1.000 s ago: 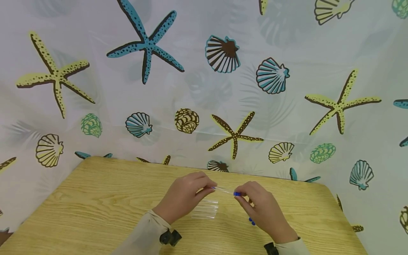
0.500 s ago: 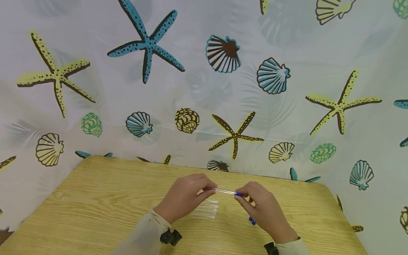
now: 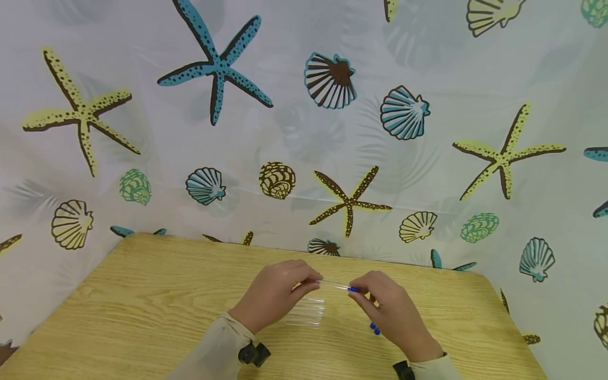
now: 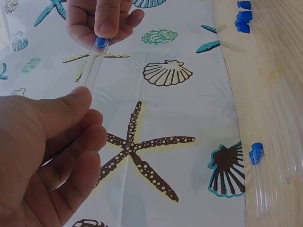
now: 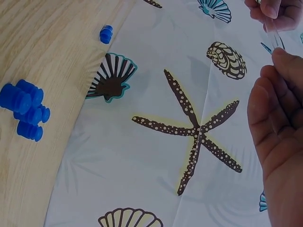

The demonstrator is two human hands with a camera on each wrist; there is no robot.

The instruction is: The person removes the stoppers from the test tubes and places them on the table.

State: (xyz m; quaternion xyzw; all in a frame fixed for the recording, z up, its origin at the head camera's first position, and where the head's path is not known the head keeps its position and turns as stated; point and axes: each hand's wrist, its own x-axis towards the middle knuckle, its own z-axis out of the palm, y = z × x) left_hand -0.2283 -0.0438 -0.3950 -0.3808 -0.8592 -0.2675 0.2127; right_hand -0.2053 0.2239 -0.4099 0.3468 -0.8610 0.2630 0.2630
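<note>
A clear test tube (image 3: 336, 285) is held level above the table between my two hands. My left hand (image 3: 280, 289) pinches its left end between thumb and forefinger; a trace of blue shows there. At the other end, my right hand (image 3: 391, 314) pinches a blue cap (image 4: 101, 43), which sits at the tube's mouth. How deeply the cap is seated I cannot tell. Below the left hand, several clear tubes (image 3: 305, 314) lie side by side on the table. Loose blue caps (image 5: 26, 109) form a small cluster near the right wrist.
The wooden table (image 3: 157, 295) ends at a curtain (image 3: 285, 132) printed with starfish and shells. In the left wrist view, blue caps (image 4: 256, 152) top clear tubes lying near the table's far edge. Dark wrist cameras (image 3: 254, 353) sit on both sleeves.
Both hands keep their grips on the tube and cap. Only slight shifts of tube, hands and head view show.
</note>
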